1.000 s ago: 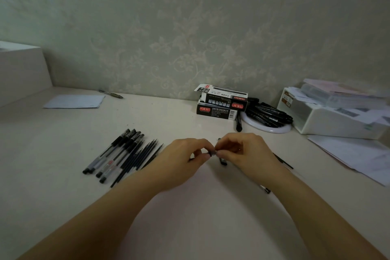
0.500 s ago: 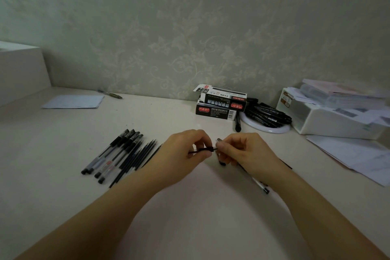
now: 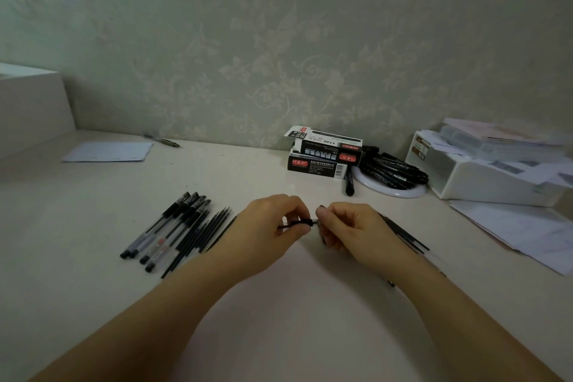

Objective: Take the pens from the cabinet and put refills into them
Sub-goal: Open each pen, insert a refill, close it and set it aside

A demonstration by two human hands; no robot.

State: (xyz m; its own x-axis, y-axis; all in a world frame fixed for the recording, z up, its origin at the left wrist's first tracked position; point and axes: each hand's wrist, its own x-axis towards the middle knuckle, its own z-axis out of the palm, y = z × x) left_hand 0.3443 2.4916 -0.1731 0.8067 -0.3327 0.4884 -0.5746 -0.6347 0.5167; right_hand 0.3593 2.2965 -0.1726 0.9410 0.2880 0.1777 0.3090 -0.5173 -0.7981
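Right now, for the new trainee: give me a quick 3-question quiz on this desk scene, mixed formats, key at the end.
1. True or false: the two boxes by the wall are stacked.
2. The row of pens lies on which side of the hands? A) left B) right
3. Fill in: the pile of black pens rests on a white ____.

Key: 1 true; 2 A; 3 plate. Both the left hand and right hand pinch one pen part.

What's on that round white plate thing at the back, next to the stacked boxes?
A heap of black pens lies piled on the round white plate, beside the two stacked pen boxes. Most of the plate's surface is covered; only its front rim shows. Whether anything lies beneath the pens cannot be seen.
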